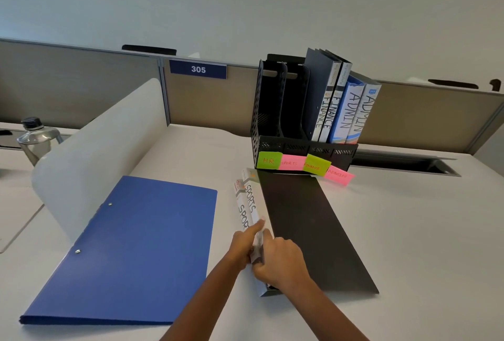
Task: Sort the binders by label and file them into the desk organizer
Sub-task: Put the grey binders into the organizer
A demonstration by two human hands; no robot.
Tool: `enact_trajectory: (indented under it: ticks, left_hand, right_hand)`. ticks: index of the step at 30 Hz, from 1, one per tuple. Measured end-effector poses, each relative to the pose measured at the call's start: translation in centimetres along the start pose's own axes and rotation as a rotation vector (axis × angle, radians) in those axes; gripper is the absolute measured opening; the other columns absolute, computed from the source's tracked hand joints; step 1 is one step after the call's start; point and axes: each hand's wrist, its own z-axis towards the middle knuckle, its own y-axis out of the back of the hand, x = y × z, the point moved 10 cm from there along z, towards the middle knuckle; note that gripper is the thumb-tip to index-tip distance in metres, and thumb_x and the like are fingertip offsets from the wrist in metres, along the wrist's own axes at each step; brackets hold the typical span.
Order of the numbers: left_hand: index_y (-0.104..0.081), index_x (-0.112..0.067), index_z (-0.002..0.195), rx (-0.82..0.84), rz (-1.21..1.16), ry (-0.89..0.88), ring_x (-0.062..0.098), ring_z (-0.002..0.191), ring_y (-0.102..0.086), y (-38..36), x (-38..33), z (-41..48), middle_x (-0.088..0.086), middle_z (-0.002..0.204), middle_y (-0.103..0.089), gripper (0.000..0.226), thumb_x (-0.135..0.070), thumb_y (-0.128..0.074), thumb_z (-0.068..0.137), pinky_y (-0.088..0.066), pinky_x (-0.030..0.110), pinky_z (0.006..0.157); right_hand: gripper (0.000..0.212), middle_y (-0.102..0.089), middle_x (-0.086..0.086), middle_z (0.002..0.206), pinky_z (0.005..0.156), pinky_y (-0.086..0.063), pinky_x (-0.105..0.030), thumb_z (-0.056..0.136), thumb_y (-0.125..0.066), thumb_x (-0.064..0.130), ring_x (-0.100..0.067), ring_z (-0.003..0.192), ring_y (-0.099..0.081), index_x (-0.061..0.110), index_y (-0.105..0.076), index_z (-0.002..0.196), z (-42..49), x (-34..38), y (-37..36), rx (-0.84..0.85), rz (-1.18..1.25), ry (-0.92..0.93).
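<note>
Two black binders with white spines marked SPORTS (249, 204) lie stacked flat on the desk, their dark cover (308, 229) facing up. My left hand (242, 245) presses on the spines from the left, forefinger stretched out. My right hand (281, 261) grips the spines' near end from the right. A blue binder (131, 253) lies flat to the left. The black mesh desk organizer (305, 149) stands behind, with sticky notes HR, SPORTS, FINANCE, ADMIN on its front. Two FINANCE binders (327, 106) and two ADMIN binders (354, 114) stand in its right slots; the two left slots are empty.
A curved white divider (95, 155) rises left of the blue binder. A clear bottle (35, 136) stands beyond it at the far left. A grey partition with a 305 plate (198, 69) runs behind the desk. A cable slot (403, 163) opens right of the organizer.
</note>
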Motion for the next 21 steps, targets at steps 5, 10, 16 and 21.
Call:
enact_trajectory:
  ticks: [5, 10, 16, 21]
  left_hand:
    - [-0.041, -0.013, 0.128, -0.035, 0.148, -0.102, 0.022, 0.092, -0.059, -0.9, -1.7, 0.6, 0.010, 0.115, -0.056, 0.048, -0.030, -0.059, 0.088, -0.051, 0.026, 0.068]
    - [-0.047, -0.008, 0.117, -0.128, 0.293, -0.289, 0.018, 0.089, -0.057, -1.8, -6.3, -0.1, 0.009, 0.107, -0.057, 0.036, -0.028, -0.056, 0.089, -0.047, 0.020, 0.063]
    - [-0.045, -0.011, 0.117, -0.168, 0.466, -0.513, 0.019, 0.095, -0.060, -4.1, -13.0, -4.1, 0.004, 0.108, -0.058, 0.055, -0.041, -0.060, 0.074, -0.047, 0.016, 0.061]
    - [-0.045, -0.017, 0.121, -0.193, 0.547, -0.720, 0.012, 0.093, -0.058, -5.9, -17.7, -7.9, -0.007, 0.104, -0.053, 0.048, -0.038, -0.064, 0.082, -0.050, 0.017, 0.073]
  right_hand:
    - [0.056, -0.053, -0.003, 0.134, 0.092, -0.047, -0.025, 0.091, -0.050, 0.040, -0.018, 0.106, -0.061, 0.019, -0.032, 0.140, -0.4, 0.0, 1.7, 0.024, 0.034, 0.028]
    - [0.040, -0.060, -0.002, 0.126, 0.072, -0.048, -0.017, 0.090, -0.051, 0.037, -0.015, 0.096, -0.064, 0.017, -0.053, 0.125, 0.8, -1.5, 6.3, -0.012, 0.266, -0.012]
    - [0.018, -0.061, 0.000, 0.076, 0.063, -0.050, -0.024, 0.089, -0.052, 0.026, -0.011, 0.068, -0.056, 0.016, -0.061, 0.077, 2.1, -4.2, 12.6, -0.235, 0.549, -0.076]
    - [0.039, -0.058, -0.007, 0.119, 0.079, -0.055, -0.031, 0.094, -0.044, 0.037, -0.016, 0.092, -0.057, 0.015, -0.046, 0.126, 2.8, -4.7, 15.6, -0.269, 0.651, -0.115]
